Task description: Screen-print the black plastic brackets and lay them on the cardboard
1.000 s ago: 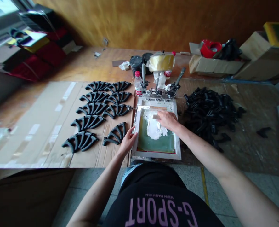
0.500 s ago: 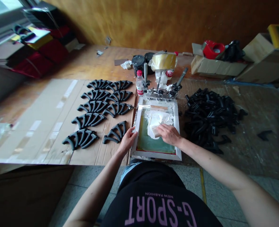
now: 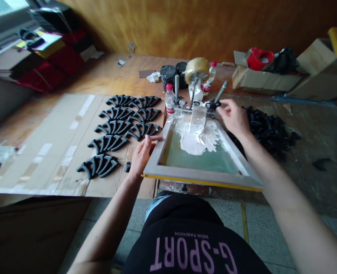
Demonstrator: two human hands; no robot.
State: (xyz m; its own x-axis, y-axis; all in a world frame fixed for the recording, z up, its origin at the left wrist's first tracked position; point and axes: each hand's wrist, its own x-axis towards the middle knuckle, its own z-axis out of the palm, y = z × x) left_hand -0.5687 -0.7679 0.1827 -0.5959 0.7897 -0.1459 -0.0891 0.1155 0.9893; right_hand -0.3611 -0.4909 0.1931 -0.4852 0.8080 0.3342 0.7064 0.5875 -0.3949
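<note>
A screen-printing frame [image 3: 172, 171] is tilted with its near edge raised. White ink [image 3: 195, 142] lies spread over its green mesh [image 3: 197, 161]. Near the far end, a squeegee [image 3: 198, 118] rests smeared in the ink. My left hand [image 3: 142, 154] is at the frame's left side, thumb up and index finger stretched against the rail, not wrapped round it. Beyond the right rail, my right hand [image 3: 234, 117] hovers by the clamp [image 3: 213, 104], fingers loosely bent and apart, holding nothing. Left of the frame, curved black handles [image 3: 100, 166] lie in fanned rows.
A heap of black handles [image 3: 268, 129] lies on the right. Behind the frame stand a red-capped bottle [image 3: 170, 101], dark tubs [image 3: 167, 74] and a tape roll [image 3: 197, 70] on the frame's hinge. Cardboard boxes [image 3: 265, 80] sit at the back right.
The frame's near edge has risen, and the tape roll behind has tipped back. My right hand has let go of the squeegee and moved away to the right. My left hand has shifted left and forward.
</note>
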